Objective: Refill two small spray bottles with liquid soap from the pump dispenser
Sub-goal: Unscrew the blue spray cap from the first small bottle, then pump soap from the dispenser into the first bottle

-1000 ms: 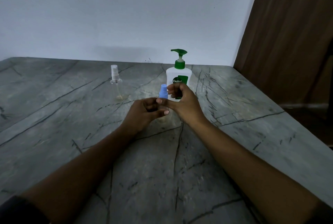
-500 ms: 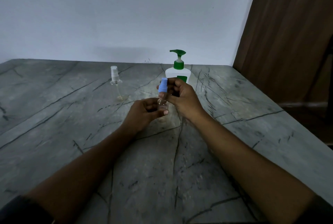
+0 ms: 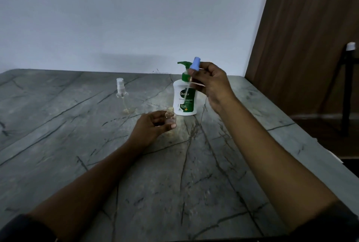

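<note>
Head view: vs 0.5 s ago, R hand [image 3: 210,84] has pulled the blue spray head [image 3: 194,63] w/ dip tube out of the small bottle [image 3: 170,117]. Curled fingers pinch it, raised at 1 o'clock of the bottle, in front of the Dettol pump dispenser [image 3: 184,99]. L hand [image 3: 153,127] fingers wrap the open-necked bottle low by the marble table [image 3: 77,144]. 2nd spray bottle [image 3: 121,94] is at 10 o'clock, well apart, unmoved.
</note>
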`<state>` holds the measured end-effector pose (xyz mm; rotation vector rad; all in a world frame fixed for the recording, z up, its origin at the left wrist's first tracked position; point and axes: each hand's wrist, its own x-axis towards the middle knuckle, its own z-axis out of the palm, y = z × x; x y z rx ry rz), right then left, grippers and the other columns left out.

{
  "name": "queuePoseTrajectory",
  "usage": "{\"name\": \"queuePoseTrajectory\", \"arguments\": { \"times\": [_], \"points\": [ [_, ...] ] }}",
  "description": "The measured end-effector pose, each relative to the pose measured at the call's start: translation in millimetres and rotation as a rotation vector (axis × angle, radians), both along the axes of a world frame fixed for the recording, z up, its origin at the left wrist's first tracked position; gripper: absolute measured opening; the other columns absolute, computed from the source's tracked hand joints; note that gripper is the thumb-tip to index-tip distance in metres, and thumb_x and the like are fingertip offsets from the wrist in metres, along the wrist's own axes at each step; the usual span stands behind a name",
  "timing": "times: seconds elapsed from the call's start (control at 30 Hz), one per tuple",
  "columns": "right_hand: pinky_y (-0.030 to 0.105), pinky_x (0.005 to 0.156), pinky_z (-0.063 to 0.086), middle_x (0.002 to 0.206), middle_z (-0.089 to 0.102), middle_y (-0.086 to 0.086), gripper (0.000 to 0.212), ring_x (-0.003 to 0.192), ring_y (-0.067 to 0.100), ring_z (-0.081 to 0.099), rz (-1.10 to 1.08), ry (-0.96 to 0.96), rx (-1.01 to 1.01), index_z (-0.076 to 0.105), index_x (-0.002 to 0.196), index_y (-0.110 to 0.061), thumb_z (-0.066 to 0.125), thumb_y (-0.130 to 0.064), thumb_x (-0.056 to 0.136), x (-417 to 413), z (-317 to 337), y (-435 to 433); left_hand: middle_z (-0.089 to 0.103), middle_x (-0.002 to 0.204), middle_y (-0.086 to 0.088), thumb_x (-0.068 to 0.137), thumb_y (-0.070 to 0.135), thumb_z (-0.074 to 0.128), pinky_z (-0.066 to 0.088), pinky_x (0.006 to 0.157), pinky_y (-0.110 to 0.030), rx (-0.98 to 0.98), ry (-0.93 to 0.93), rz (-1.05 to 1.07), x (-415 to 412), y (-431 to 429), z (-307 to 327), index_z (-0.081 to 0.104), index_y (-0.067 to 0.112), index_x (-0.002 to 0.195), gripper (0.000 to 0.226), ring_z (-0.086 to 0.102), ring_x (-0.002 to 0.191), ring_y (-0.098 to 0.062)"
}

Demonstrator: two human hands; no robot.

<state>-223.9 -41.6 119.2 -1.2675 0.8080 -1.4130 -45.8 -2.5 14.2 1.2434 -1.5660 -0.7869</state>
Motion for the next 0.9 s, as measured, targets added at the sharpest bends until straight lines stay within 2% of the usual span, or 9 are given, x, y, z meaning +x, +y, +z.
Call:
{"name": "queuePoseTrajectory", "arguments": {
  "times": [0.2,0.33,0.5,0.6,0.7,0.83,0.9],
  "points": [
    [0.018,0.050,0.050,0.070,0.059,0.003,0.011,0.052,0.006,0.052,0.059,0.466,0.336,0.065,0.084,-0.007,0.072,-0.015,0.083,-57,-26,-13,0.073,0.088,0.015,0.070,0.018,0.079,0.050,0.080,-0.014,-0.027,0.002,-0.005,0,-1,-1,0.067,0.024,0.107,0.039,0.069,0.088,-0.004],
    [0.019,0.044,0.046,0.066,0.053,0.007,0.014,0.052,0.011,0.047,-0.031,0.599,0.458,0.065,0.080,-0.002,0.075,-0.012,0.079,-73,-61,-24,0.072,0.087,0.017,0.070,0.018,0.078,0.048,0.079,-0.011,-0.040,-0.005,-0.005,0,-1,-1,0.066,0.020,0.109,0.041,0.068,0.088,-0.002],
    [0.022,0.042,0.043,0.062,0.051,0.013,0.019,0.047,0.017,0.046,-0.158,0.749,0.442,0.059,0.074,0.003,0.074,-0.007,0.080,-83,-80,-33,0.073,0.094,0.006,0.070,0.022,0.077,0.048,0.084,-0.016,-0.040,-0.004,0.009,-2,0,-4,0.067,0.023,0.106,0.037,0.068,0.090,-0.004],
    [0.025,0.048,0.041,0.052,0.050,0.008,0.033,0.042,0.018,0.047,-0.209,0.905,0.387,0.054,0.062,-0.002,0.076,-0.019,0.080,-85,-87,-34,0.073,0.094,0.006,0.067,0.027,0.077,0.048,0.084,-0.016,-0.034,-0.002,0.010,-4,0,-2,0.066,0.022,0.106,0.041,0.068,0.090,-0.004],
    [0.027,0.054,0.043,0.050,0.053,0.006,0.037,0.045,0.018,0.051,-0.234,0.991,0.343,0.054,0.060,-0.004,0.076,-0.027,0.080,-81,-88,-35,0.073,0.095,0.007,0.063,0.033,0.075,0.049,0.085,-0.016,-0.028,0.006,0.021,-1,0,0,0.066,0.021,0.107,0.046,0.068,0.090,-0.004],
    [0.021,0.049,0.041,0.050,0.055,0.004,0.036,0.044,0.015,0.054,-0.261,1.084,0.310,0.057,0.062,-0.007,0.074,-0.034,0.080,-80,-87,-32,0.073,0.097,0.004,0.061,0.036,0.076,0.048,0.092,-0.029,-0.015,0.024,0.034,1,0,-2,0.067,0.025,0.104,0.045,0.068,0.093,-0.008],
    [0.023,0.052,0.043,0.051,0.056,0.004,0.037,0.046,0.016,0.055,-0.249,1.076,0.306,0.058,0.063,-0.007,0.075,-0.035,0.079,-81,-87,-31,0.073,0.097,0.003,0.061,0.036,0.077,0.049,0.094,-0.034,-0.012,0.034,0.037,2,-1,-3,0.066,0.028,0.102,0.043,0.068,0.093,-0.010]
  ]
}}
